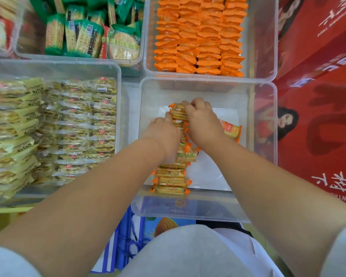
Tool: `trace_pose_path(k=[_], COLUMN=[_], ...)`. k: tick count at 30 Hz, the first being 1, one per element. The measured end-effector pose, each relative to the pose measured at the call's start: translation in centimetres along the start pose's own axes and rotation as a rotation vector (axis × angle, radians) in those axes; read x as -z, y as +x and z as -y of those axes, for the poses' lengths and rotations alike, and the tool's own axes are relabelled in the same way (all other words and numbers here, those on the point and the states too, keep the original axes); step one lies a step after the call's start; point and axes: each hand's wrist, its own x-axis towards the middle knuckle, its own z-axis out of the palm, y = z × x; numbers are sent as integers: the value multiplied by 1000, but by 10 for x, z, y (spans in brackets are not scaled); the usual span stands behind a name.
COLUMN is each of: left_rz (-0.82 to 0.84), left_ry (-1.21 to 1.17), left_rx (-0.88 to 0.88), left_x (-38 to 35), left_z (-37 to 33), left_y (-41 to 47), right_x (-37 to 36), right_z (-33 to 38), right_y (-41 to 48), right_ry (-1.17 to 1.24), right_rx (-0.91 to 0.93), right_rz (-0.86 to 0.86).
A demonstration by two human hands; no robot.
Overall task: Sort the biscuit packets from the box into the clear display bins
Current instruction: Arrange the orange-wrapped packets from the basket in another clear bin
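Both hands are down inside the near clear bin [264, 120]. A row of orange-edged biscuit packets [171, 177] stands on edge along its left side, running from the near wall toward the far end. My left hand [164, 134] curls over the middle of the row. My right hand [202, 120] grips the packets at the far end of the row [178, 111]. One loose orange packet [231, 129] lies flat to the right of my right wrist.
The far right bin [258, 37] holds several neat rows of orange packets. A bin of yellow packets [54, 68] sits left, a bin of green packets [28, 37] far left. Red cartons [318, 96] stand on the right. A blue bag [128, 236] lies below.
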Motion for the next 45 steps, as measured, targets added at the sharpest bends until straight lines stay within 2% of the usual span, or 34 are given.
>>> trace_pose_path(k=[4,9,12,15,18,21,27,30,34,37,40,42,43,45], left_rz=[-59,-164,-99,-24,-8,-28,-12,20,54,68,70,35,-13,-157], left_ry=[-93,-10,-34,-86,-120,-152,-214,-193,-195,-182,-188,-222,-264,-416], left_rx=[26,-6,-9,15,19,34,9,9,2,-10,-4,-3,-9,-13], left_x=[-10,-22,-22,-20,-20,-23,-39,-44,-45,-44,-41,-37,-36,-36], left_z=[-1,-6,-3,2,2,0,-9,-11,-9,-10,-10,-9,-9,-7], left_y=[-9,-4,1,5,6,-1,-25,-28,-28,-27,-29,-37,-43,-58], right_x=[-7,-6,-4,-1,2,4,9,12,17,19,13,9,7,2], right_z=[-10,-15,-12,-12,-8,0,28,42,45,33,11,-8,-18,-36], right_y=[-6,-5,-7,-14,-20,-20,-15,-11,-11,-16,-24,-34,-39,-49], right_ry=[262,280,382,541,688,809,986,1013,1007,981,622,400,302,120], right_rx=[2,21,-14,-124,-341,-437,-436,-360,-321,-263,-211,-237,-264,-305], right_rz=[-41,-57,-35,-143,-270,-191,-106,-19,99,46,-212,-303,-278,-109])
